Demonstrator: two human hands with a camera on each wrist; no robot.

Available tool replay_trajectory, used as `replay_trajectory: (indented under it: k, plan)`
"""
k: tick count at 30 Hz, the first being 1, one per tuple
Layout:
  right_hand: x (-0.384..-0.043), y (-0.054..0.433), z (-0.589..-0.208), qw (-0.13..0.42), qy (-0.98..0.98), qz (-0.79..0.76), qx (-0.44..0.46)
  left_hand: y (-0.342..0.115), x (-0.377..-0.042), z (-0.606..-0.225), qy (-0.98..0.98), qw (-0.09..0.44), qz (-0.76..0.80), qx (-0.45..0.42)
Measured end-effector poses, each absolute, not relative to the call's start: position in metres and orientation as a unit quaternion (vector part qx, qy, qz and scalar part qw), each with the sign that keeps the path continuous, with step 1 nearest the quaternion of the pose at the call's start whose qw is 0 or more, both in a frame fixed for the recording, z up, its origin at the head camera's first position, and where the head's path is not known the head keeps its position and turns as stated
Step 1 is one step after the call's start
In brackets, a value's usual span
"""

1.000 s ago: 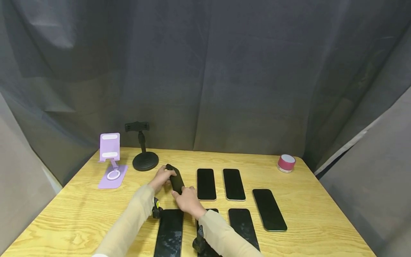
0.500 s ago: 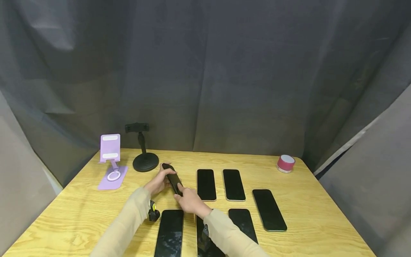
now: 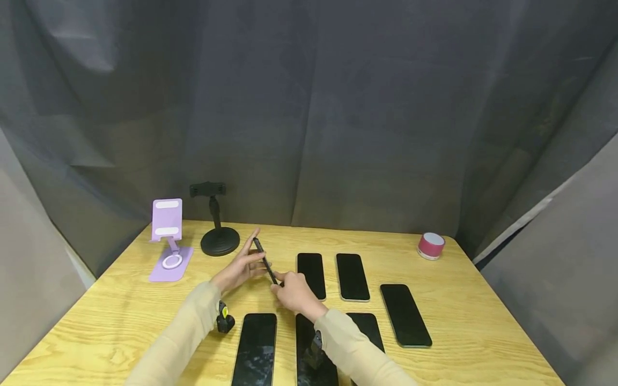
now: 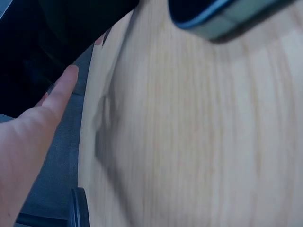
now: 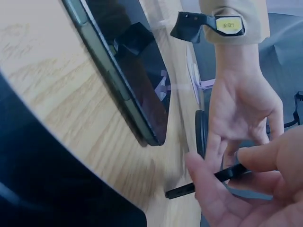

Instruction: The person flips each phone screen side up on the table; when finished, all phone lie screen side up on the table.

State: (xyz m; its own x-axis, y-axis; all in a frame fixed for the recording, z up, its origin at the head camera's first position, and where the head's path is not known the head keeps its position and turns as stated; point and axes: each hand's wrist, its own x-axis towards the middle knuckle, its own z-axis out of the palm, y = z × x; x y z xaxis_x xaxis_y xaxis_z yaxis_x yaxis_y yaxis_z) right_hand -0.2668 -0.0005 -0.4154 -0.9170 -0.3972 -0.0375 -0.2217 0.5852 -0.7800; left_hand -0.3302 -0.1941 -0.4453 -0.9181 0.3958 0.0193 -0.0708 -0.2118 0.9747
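A slim black phone is held above the table, turned nearly edge-on to the head view. My right hand pinches its near end between thumb and fingers, also plain in the right wrist view, where the phone's edge shows. My left hand is at the phone's far end with fingers spread and fairly straight. In the left wrist view a straight digit of that hand reaches the dark phone. Some left fingers are hidden behind the phone.
Face-up phones lie in rows: one phone just right of the hands, others farther right, and a phone in front. A purple stand and black stand stand back left; a pink cylinder sits back right.
The held phone has turned from showing its broad face to nearly edge-on. My left fingers have spread out, and the right hand has shifted slightly to the right.
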Motion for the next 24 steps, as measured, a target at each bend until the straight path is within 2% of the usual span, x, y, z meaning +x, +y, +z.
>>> replay_trajectory:
  k: [8, 16, 24]
  plan:
    - [-0.269, -0.001, -0.421, 0.054, 0.894, -0.41, -0.173, -0.193, -0.328, -0.446, 0.655, 0.066, 0.745, 0.111]
    - [-0.273, -0.001, -0.426, 0.045, 0.894, -0.414, -0.166, -0.194, -0.323, -0.446, 0.707, -0.019, 0.704, 0.062]
    - [-0.274, 0.001, -0.431, 0.038, 0.886, -0.434, -0.156, -0.198, -0.323, -0.45, 0.691, -0.043, 0.719, 0.059]
